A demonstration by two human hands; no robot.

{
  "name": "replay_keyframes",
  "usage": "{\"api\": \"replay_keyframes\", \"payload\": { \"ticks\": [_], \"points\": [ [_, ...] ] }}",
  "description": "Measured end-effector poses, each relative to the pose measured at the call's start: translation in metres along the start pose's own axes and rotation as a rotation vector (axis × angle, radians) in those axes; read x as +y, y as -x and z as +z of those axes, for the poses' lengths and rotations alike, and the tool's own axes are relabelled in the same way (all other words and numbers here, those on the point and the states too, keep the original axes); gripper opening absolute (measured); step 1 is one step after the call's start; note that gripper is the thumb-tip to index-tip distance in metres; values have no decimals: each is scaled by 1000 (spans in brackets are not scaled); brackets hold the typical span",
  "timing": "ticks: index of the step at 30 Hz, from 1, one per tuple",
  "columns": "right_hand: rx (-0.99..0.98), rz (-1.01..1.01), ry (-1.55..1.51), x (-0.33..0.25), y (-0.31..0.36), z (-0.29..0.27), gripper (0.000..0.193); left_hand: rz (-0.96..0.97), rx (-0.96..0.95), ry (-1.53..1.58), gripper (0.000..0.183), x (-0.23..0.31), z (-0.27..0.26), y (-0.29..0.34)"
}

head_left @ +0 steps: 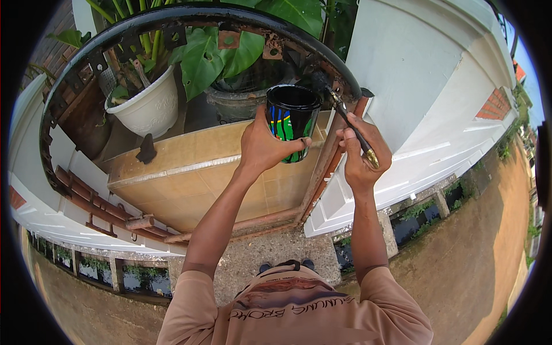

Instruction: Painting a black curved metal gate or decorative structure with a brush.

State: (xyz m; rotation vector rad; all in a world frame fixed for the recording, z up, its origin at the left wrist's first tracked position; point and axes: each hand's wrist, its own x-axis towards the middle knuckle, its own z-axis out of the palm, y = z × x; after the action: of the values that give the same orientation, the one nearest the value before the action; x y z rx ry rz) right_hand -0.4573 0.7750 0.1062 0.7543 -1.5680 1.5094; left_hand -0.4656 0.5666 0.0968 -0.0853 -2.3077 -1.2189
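Note:
My left hand (264, 144) is wrapped around a paint can (287, 133) with a green, blue and black label, held upright with its mouth uncovered. Black paint coats its rim and inside. My right hand (367, 150) grips a paintbrush (357, 135) by its dark handle, just right of the can. Its blackened bristles point up and left, close to the inner side of a curved metal frame (241, 11); whether they touch it I cannot tell. Glossy black covers the outer band of this frame, while some tabs along its inner side show rusty brown.
Behind the frame stand a white plant pot (150, 106), a grey pot (233, 105) and large leaves. A tan tiled ledge (201, 155) lies below, with rusty-brown gate bars (264, 223) in front. White walls (397, 115) flank both sides; a drainage ditch (420, 221) runs behind me.

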Motion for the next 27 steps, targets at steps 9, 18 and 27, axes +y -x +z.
{"api": "replay_keyframes", "payload": {
  "ticks": [9, 18, 27],
  "points": [
    [-56, -48, -76, 9, -10, -4, 22, -41, 57, 17, 99, 4, 12, 5],
    [-55, 101, -290, 15, -24, -10, 23, -56, 92, 6, 98, 6, 14, 8],
    [-94, 51, -278, 14, -27, -6, 23, -32, 104, 9, 96, 5, 16, 3]
  ]
}}
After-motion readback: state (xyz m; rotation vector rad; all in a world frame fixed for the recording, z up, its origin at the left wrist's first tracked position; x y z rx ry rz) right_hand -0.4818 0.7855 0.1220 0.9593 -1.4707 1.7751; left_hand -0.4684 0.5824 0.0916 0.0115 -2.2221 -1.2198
